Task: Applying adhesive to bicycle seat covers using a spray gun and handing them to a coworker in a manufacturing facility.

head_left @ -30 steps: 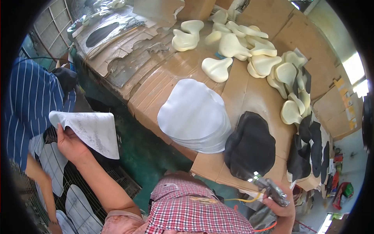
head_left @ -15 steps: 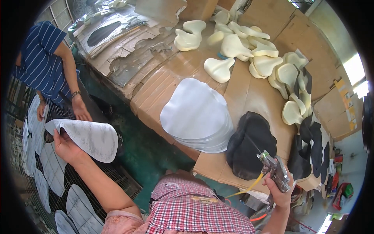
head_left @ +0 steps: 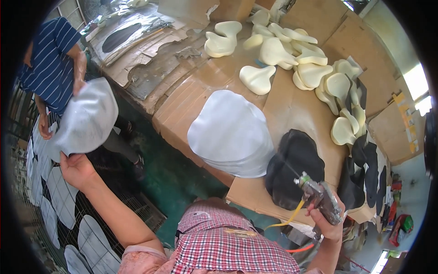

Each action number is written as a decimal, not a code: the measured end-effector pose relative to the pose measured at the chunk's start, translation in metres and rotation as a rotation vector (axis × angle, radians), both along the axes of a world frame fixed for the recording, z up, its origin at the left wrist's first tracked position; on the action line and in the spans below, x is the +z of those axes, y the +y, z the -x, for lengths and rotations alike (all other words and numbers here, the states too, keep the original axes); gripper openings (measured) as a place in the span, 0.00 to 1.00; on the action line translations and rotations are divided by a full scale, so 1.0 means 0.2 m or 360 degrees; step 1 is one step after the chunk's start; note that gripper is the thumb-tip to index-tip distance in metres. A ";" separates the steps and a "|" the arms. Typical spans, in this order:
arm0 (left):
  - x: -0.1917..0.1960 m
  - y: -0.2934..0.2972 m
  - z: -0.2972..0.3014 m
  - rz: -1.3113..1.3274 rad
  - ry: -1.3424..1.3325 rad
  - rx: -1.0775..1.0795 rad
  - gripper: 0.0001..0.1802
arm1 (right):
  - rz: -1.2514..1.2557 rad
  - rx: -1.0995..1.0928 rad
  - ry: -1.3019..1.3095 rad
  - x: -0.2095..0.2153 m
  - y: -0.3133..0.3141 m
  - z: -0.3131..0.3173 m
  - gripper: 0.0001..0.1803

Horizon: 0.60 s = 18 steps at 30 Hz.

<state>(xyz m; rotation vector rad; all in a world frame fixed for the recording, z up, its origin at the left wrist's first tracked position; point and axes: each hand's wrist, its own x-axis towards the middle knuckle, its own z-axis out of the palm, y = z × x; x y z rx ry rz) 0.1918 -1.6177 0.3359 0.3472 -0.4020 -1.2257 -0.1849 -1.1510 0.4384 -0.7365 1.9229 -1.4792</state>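
Over on the left, the one loose white sheet (head_left: 91,119), which half a second ago hung low and folded, is now lifted and spread broad, with a co-worker's hand (head_left: 79,86) at its upper edge and the wearer's left hand (head_left: 78,172) pinching its lower corner. Then come one white stack (head_left: 229,128) on the surface (head_left: 182,107), one black stack (head_left: 299,166), and the right hand (head_left: 329,223), still gripping one spray gun (head_left: 323,201). Cream pads (head_left: 337,84), well over ten, overlap too much for me to count.
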 end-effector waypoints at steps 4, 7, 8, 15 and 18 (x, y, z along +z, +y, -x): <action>-0.16 -0.04 -0.10 0.0310 -0.0148 -0.0084 0.15 | -0.0313 0.0267 0.0112 0.01 0.08 0.02 0.30; -0.08 0.14 0.27 -0.0034 -0.0325 0.0091 0.09 | -0.0325 0.0284 0.0116 -0.02 0.06 0.03 0.30; -0.13 0.15 0.37 -0.0125 -0.0417 0.0052 0.08 | -0.0230 0.0201 0.0027 -0.02 0.02 0.04 0.30; -1.12 0.40 0.97 -0.0627 -0.1817 -0.0660 0.14 | -0.0314 0.0415 0.0092 -0.03 0.03 0.06 0.31; -1.22 0.54 1.18 -0.0539 -0.2614 -0.0886 0.20 | -0.0310 0.0221 0.0169 -0.06 0.11 0.03 0.30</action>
